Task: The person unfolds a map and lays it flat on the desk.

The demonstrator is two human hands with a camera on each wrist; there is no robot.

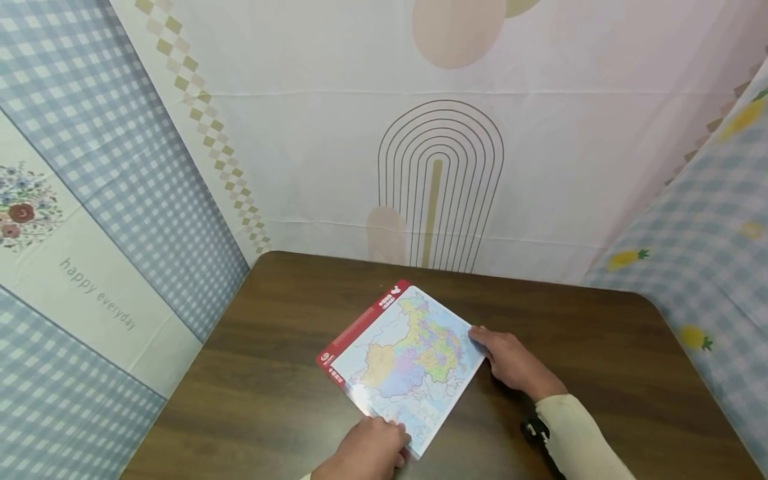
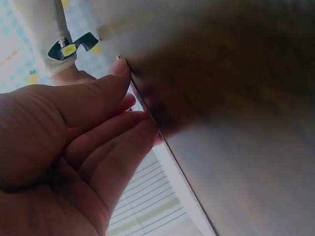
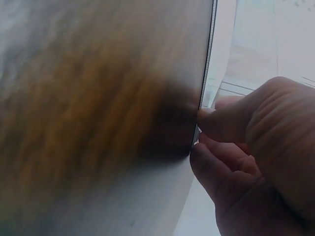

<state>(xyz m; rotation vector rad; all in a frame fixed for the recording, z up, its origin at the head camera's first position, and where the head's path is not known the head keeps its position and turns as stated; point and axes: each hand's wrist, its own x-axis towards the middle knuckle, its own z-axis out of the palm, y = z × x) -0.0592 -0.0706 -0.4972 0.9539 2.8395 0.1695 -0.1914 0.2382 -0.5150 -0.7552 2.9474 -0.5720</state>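
A flat rectangular map (image 1: 414, 357) with a red strip along one side and coloured regions is turned at a slant at the middle of the brown table, on it or just above it. My left hand (image 1: 371, 448) grips its near edge by the lower corner, fingers curled. At the right corner my right hand (image 1: 510, 359) pinches the edge, thumb on the printed side. Both wrist views show the left thumb and fingers (image 2: 110, 105) and the right thumb and fingers (image 3: 221, 128) against a thin edge seen nearly side-on. Fingertips underneath are partly hidden.
The brown table (image 1: 270, 320) has rounded far corners. A pale patterned cloth (image 1: 324, 160) hangs behind it. Blue checked cloths flank it, one on the left (image 1: 102, 120) and one on the right (image 1: 708, 267). A dark band with a device (image 1: 534, 430) sits at the right wrist.
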